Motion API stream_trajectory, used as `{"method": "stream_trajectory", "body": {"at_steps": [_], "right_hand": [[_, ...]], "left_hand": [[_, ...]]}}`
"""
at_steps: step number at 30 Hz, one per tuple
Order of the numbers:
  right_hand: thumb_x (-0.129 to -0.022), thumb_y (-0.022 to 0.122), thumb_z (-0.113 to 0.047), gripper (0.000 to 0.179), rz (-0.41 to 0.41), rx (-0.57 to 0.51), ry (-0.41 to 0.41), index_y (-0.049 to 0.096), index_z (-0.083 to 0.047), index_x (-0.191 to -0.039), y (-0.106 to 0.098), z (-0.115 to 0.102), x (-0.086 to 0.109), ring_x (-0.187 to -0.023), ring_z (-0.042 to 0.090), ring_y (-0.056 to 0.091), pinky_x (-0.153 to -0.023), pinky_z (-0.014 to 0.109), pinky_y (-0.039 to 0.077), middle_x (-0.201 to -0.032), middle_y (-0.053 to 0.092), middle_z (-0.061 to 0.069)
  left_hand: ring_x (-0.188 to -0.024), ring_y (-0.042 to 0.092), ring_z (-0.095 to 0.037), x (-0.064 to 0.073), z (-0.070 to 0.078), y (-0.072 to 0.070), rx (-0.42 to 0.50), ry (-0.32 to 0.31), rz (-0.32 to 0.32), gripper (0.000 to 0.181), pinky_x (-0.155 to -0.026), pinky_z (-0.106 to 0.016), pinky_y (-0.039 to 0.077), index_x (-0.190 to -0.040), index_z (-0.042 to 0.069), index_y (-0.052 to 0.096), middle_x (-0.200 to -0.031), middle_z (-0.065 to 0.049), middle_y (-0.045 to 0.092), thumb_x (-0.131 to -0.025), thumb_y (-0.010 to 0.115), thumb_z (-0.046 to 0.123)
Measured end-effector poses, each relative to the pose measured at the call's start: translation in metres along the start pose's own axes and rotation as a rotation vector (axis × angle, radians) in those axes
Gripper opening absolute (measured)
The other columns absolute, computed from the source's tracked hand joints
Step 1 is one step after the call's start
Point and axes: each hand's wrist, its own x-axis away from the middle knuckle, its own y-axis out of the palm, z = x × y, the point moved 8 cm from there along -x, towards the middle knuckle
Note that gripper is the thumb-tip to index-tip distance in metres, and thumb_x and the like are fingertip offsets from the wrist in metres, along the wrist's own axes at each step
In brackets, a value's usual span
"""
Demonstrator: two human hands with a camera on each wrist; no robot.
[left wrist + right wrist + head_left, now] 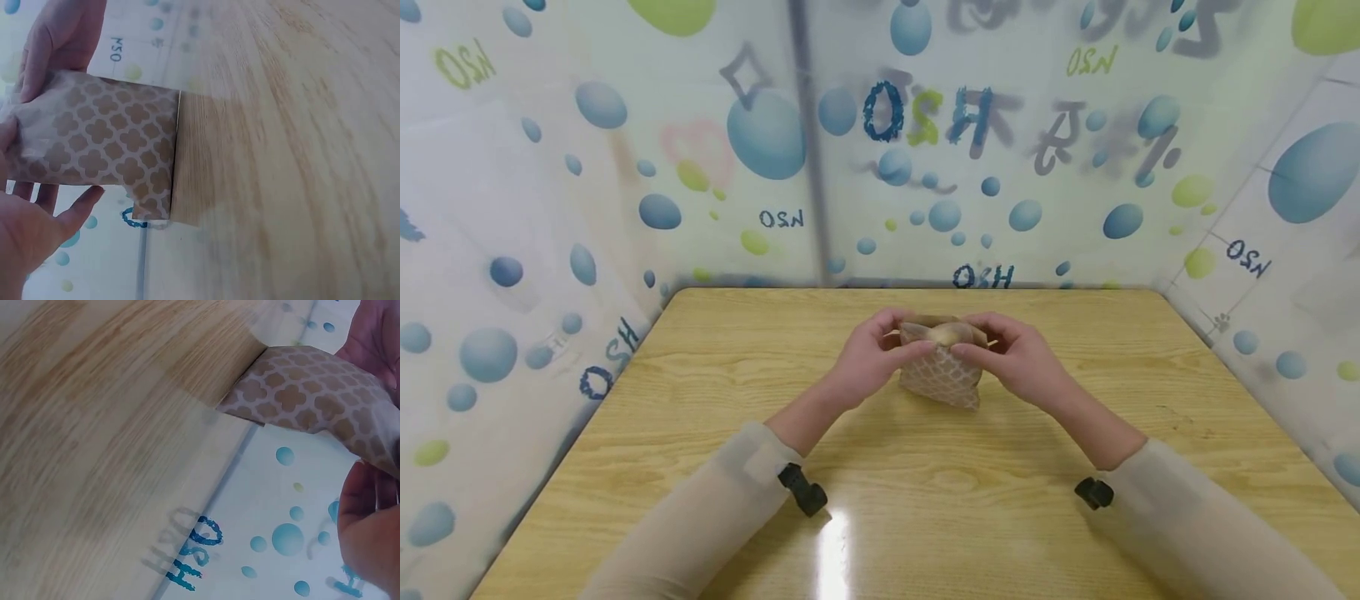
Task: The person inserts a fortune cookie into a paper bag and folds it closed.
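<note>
A small brown paper bag (942, 382) with a white quatrefoil lattice print stands on the wooden table, its mouth facing up. At the bag's upper left my left hand (867, 358) grips the rim, thumb on the near side and fingers behind. My right hand (1021, 360) holds the upper right the same way, the two thumb tips close together. Between them the mouth gapes a little, with a pale patch in it; the bag's inside is hidden. In the left wrist view the bag's base (153, 169) meets the tabletop, and the right wrist view shows its printed side (294, 387) creased.
The wooden table (925, 517) reaches back to a white wall cloth (1037, 233) with blue and green bubbles and lettering. Cloth also hangs at both sides. Dark straps (805, 490) are at both sleeve cuffs. A bright reflection lies on the near tabletop.
</note>
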Motion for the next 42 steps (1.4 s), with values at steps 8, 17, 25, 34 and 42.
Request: {"method": "stream_trajectory", "body": {"at_steps": [8, 17, 25, 34, 42], "right_hand": [[-0.105, 0.076, -0.018, 0.041, 0.086, 0.192, -0.130, 0.068, -0.011, -0.145, -0.005, -0.012, 0.002, -0.100, 0.024, 0.068, -0.083, 0.031, 0.060, -0.131, 0.071, 0.014], [-0.094, 0.083, 0.003, 0.046, 0.170, 0.432, -0.537, 0.070, -0.011, -0.135, -0.006, -0.033, 0.017, -0.106, 0.020, 0.060, -0.081, 0.041, 0.063, -0.129, 0.065, 0.011], [-0.093, 0.084, 0.000, 0.032, 0.142, 0.462, -0.548, 0.076, -0.015, -0.120, -0.005, -0.033, 0.018, -0.097, 0.015, 0.061, -0.077, 0.031, 0.056, -0.117, 0.062, 0.006], [-0.094, 0.085, -0.005, 0.025, 0.117, 0.529, -0.547, 0.080, -0.018, -0.116, 0.000, -0.034, 0.015, -0.098, 0.019, 0.059, -0.075, 0.032, 0.054, -0.120, 0.062, 0.008], [-0.096, 0.083, -0.005, 0.015, 0.097, 0.614, -0.565, 0.080, -0.014, -0.108, 0.005, -0.034, 0.016, -0.097, 0.020, 0.062, -0.072, 0.035, 0.058, -0.119, 0.063, 0.010]], "left_hand": [[-0.118, 0.071, -0.026, 0.008, 0.012, 0.002, -0.150, 0.138, 0.012, 0.042, -0.090, -0.038, 0.063, -0.142, 0.016, 0.061, -0.139, -0.008, 0.064, -0.104, 0.078, 0.019], [-0.115, 0.065, -0.032, 0.024, 0.038, 0.009, -0.499, 0.562, -0.001, 0.041, -0.083, -0.030, 0.067, -0.139, 0.004, 0.054, -0.136, -0.019, 0.054, -0.103, 0.073, 0.000], [-0.118, 0.062, -0.029, 0.025, 0.040, 0.010, -0.561, 0.620, 0.001, 0.028, -0.086, -0.025, 0.065, -0.130, 0.004, 0.065, -0.134, -0.017, 0.056, -0.103, 0.074, 0.001], [-0.113, 0.065, -0.027, 0.023, 0.044, 0.010, -0.612, 0.600, 0.005, 0.011, -0.085, -0.029, 0.065, -0.112, 0.004, 0.070, -0.130, -0.015, 0.059, -0.102, 0.075, 0.002], [-0.101, 0.070, -0.027, 0.024, 0.048, 0.010, -0.687, 0.664, 0.020, 0.007, -0.085, -0.033, 0.063, -0.107, 0.004, 0.079, -0.129, -0.018, 0.061, -0.100, 0.077, 0.004]]}}
